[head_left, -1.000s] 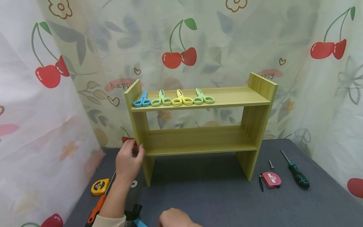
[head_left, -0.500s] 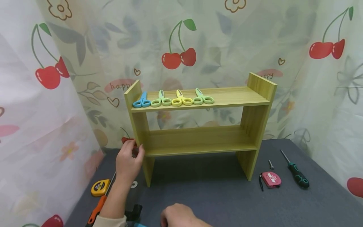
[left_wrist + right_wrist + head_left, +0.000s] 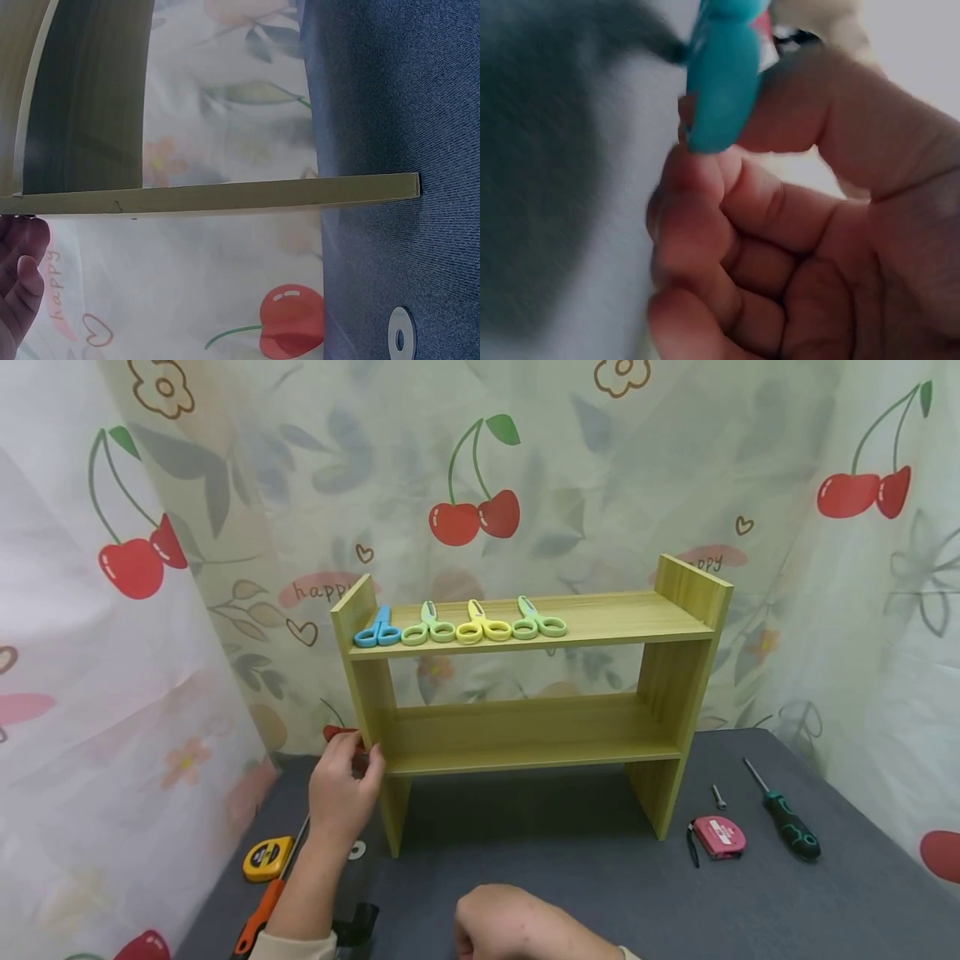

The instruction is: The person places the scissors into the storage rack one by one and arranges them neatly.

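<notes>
A yellow tape measure (image 3: 266, 857) and an orange-handled tool (image 3: 258, 922) lie at the far left of the grey table (image 3: 525, 860), with a washer (image 3: 356, 849) just beside the shelf's left leg. The left hand (image 3: 341, 785) grips the left side panel of the wooden shelf (image 3: 525, 693) at the level of its lower board, fingers curled round the front edge. On the top board four scissors (image 3: 457, 625) sit in a row, blue, green, yellow, green. At the bottom edge the right hand (image 3: 510, 927) is closed round a blue handle (image 3: 724, 82), thumb and curled fingers pinching it; what the handle belongs to cannot be told. Further right lie a bolt (image 3: 718, 796), a pink tape measure (image 3: 718, 837) and a green screwdriver (image 3: 783, 822). The risk, on this evidence: a jolt or tilt of the shelf would send the loose scissors sliding off the top board.
</notes>
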Motion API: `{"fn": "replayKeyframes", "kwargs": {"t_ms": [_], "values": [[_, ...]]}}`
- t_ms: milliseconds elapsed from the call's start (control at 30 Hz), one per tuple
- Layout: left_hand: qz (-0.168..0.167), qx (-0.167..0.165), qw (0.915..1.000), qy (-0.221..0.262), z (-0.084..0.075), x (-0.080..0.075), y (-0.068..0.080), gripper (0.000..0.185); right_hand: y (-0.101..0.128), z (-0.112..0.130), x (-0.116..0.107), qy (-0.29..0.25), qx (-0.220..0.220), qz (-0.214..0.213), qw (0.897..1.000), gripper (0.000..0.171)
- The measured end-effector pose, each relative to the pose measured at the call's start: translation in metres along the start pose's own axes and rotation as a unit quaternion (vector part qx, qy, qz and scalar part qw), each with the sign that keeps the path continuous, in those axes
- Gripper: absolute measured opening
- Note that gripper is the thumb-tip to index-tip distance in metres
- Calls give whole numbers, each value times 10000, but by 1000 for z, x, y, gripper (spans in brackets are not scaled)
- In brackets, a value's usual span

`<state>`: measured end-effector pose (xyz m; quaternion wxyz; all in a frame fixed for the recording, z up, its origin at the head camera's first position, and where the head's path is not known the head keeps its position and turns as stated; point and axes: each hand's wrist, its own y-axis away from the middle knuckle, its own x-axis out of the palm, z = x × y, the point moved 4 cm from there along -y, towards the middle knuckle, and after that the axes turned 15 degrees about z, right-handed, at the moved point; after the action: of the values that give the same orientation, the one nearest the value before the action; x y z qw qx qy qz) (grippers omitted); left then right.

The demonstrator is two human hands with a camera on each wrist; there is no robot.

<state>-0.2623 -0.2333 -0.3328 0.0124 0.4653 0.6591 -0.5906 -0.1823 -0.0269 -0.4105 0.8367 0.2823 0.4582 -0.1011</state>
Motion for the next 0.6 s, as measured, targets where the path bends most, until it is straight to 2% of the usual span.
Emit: {"fn": "replayKeyframes", "kwargs": {"t_ms": [100,200,333,400,600], "values": [[1,-9,10000,13,1,0,0,12,13,1,-12,-166,-223,148,9995,31],[13,-8,10000,34,1,1,-1,12,26,0,-21,-257,-237,186,9992,26],[28,-21,10000,68,0,1,-1,12,44,1,-32,-387,-91,9,9992,24],[23,-35,10000,69,0,1,-1,12,53,2,-38,-642,-87,-49,9979,25],[-7,-62,10000,72,-1,0,0,12,77,3,-51,-1113,-303,-243,9930,24]]}}
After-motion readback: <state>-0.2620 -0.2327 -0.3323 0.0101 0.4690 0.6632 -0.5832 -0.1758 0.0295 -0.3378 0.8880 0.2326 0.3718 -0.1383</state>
